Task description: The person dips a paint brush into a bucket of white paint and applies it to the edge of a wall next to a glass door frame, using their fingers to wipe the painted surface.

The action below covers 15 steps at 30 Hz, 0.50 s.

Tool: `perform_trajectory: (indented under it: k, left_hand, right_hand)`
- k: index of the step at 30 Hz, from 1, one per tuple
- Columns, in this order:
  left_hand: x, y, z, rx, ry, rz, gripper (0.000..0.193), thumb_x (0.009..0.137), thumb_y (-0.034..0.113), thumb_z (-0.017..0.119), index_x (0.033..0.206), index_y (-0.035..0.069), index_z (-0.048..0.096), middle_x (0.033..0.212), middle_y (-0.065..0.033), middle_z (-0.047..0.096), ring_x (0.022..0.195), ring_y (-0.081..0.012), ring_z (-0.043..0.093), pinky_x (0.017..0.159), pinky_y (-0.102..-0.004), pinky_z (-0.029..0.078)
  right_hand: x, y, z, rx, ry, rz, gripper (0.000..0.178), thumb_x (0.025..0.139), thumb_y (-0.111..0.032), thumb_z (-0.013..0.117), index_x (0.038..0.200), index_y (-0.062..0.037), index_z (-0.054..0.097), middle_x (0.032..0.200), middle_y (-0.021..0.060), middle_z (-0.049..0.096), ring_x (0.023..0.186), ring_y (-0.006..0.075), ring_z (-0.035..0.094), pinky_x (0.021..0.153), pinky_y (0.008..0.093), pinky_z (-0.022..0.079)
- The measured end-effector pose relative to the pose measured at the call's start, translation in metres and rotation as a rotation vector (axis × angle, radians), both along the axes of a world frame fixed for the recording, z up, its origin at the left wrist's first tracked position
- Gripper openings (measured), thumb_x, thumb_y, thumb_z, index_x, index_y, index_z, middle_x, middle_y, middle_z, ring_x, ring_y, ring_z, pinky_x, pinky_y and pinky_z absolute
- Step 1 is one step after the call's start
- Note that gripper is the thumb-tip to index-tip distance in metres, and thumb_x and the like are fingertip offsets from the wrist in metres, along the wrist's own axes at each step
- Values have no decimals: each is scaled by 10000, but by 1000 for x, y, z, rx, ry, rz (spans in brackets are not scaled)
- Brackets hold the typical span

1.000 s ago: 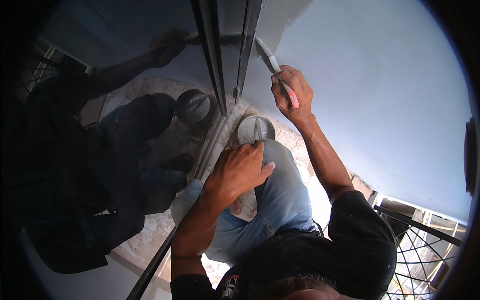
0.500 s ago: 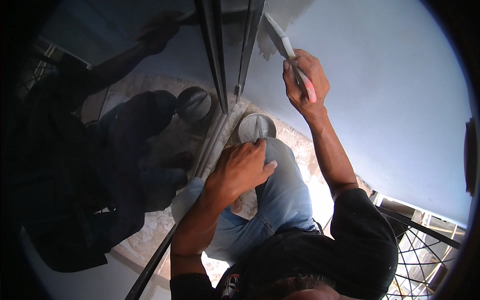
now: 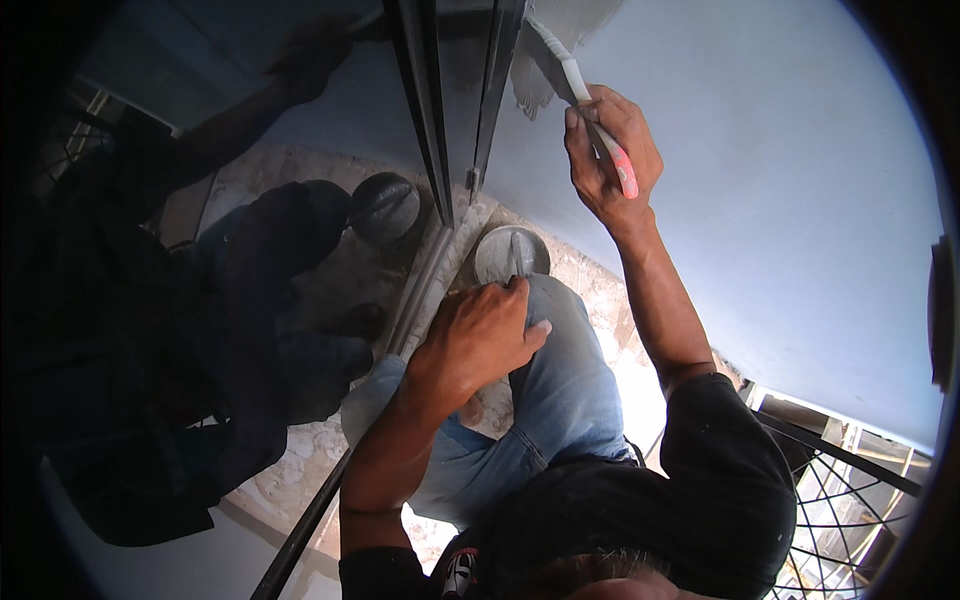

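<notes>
My right hand (image 3: pixel 615 145) grips a paintbrush (image 3: pixel 572 78) with a pale, ridged neck and a pink handle end. Its tip touches the blue-grey wall (image 3: pixel 760 180), right beside the dark door frame (image 3: pixel 487 110). Around the tip lies a streaky, darker grey patch (image 3: pixel 533 92). Over my bent knee, in jeans (image 3: pixel 572 330), rests my left hand (image 3: pixel 480 335), its fingers curled and partly hidden. Just beyond it stands a round bucket (image 3: pixel 492 250) with a grey, stick-like thing (image 3: pixel 517 250) in it; whether my left hand touches that thing I cannot tell.
A dark glass panel (image 3: pixel 270 250) fills the left side and reflects my arm and the bucket. The pale floor (image 3: pixel 300 450) is stained with splashes. At the lower right is a black metal lattice (image 3: pixel 840 510), and a dark object (image 3: pixel 941 315) sits by the wall's right edge.
My right hand and the paintbrush have shifted very slightly upward, the tip still against the wall by the frame. My left hand stays over the knee.
</notes>
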<state>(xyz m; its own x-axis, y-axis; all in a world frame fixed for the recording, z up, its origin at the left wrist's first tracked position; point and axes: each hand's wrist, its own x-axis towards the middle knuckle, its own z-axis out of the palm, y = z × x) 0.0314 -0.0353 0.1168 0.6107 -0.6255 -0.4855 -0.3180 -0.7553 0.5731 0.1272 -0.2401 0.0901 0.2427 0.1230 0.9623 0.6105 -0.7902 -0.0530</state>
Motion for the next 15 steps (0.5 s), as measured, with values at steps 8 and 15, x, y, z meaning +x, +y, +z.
perform_trajectory:
  k: [8,15]
  left_hand:
    - [-2,2,-6,-29,-35,10,607,924,408,610,1304,-61,548,1092,-297,667,1039,-432,654,950,-487,502]
    - [1,1,-2,-18,-23,11,606,921,396,613,1307,-67,548,1079,-291,677,1024,-426,668,945,-479,509]
  right_hand:
    - [-7,2,-14,41,114,7,321,752,59,755,1009,-44,590,966,142,686,761,258,681,612,325,554]
    - [-7,2,-22,43,144,-6,313,756,48,754,1004,-53,593,969,133,683,765,254,686,615,324,562]
